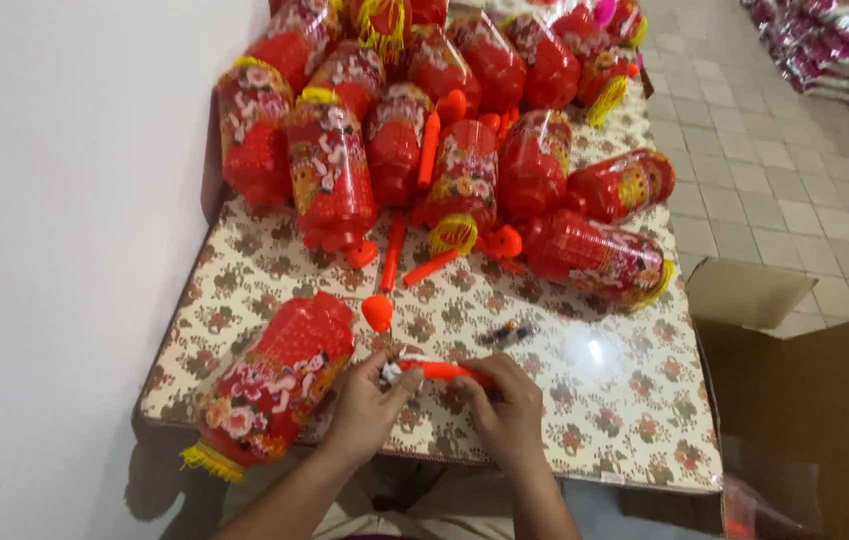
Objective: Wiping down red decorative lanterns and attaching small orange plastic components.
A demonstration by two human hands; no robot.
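at desk (634, 400) front edge: left hand (364, 405) and right hand (509, 405) both gripping orange handle stick (444, 372); one red lantern (279, 375) alongside, finished lantern pile (444, 120) behind, loose sticks remaining.

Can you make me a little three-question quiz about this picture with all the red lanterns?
1. True or false: both hands hold the orange stick.
2. Which side of the hands does the nearest red lantern lie on: A left, B right, C behind the box?
3. What stands on the floor to the right of the table?

Key
1. True: the left hand and right hand grip the orange stick.
2. A: the red lantern lies left of them on the flowered table.
3. An open cardboard box.
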